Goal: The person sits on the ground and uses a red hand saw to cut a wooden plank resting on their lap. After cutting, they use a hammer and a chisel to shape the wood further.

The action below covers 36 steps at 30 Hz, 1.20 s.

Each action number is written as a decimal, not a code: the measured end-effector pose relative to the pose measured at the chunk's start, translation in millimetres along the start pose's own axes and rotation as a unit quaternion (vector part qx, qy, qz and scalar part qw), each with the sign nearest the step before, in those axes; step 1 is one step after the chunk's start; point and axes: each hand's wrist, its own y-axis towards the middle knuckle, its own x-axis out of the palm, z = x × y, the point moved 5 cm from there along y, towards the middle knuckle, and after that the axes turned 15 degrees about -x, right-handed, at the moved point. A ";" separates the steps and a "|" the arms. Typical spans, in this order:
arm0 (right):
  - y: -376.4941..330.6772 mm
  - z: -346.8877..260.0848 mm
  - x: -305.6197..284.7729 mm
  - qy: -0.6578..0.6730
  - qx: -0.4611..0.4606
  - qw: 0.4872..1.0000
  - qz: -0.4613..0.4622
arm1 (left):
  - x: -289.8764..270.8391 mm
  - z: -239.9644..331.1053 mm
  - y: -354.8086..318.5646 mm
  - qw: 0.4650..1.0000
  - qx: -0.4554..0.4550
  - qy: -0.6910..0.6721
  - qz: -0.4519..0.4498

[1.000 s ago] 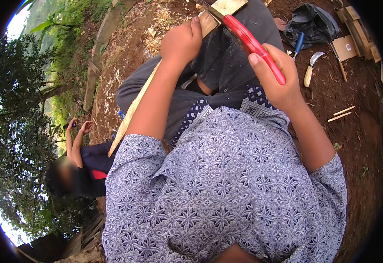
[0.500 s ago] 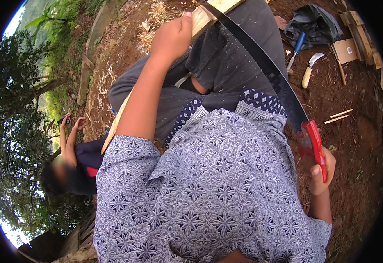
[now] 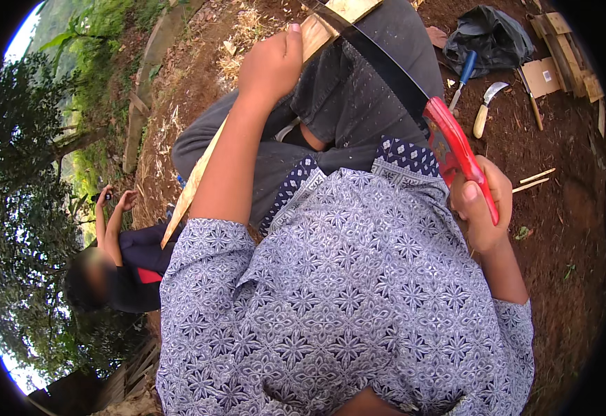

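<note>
Gripped in my right hand (image 3: 484, 208) is a handsaw (image 3: 464, 154) with a red handle and a long dark blade. The blade runs up and to the left and lies across a pale wooden board (image 3: 320, 33) near the top of the view. My left hand (image 3: 273, 64) is closed round that board just left of the blade, thumb on top. The board rests over my bent legs; a pale strip of it (image 3: 195, 184) shows beyond my left forearm. Where the teeth meet the wood is too near the picture's edge to make out fully.
On the brown soil to the right lie a blue-handled tool (image 3: 465, 75), a curved knife (image 3: 487, 111), a thin wooden-handled tool (image 3: 532, 100), a black plastic bag (image 3: 491, 38), cardboard (image 3: 544, 78), stacked wood pieces (image 3: 565, 52) and thin sticks (image 3: 533, 180). Another person (image 3: 126, 256) sits at left.
My right hand has pushed the saw up and to the left, so its blade reaches farther across the board. The left hand keeps its hold, nearly in place.
</note>
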 end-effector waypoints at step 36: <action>-1.8 -0.3 2.4 -0.100 -0.046 0.991 -0.076 | 0.9 8.0 -12.7 0.999 0.038 -0.008 0.008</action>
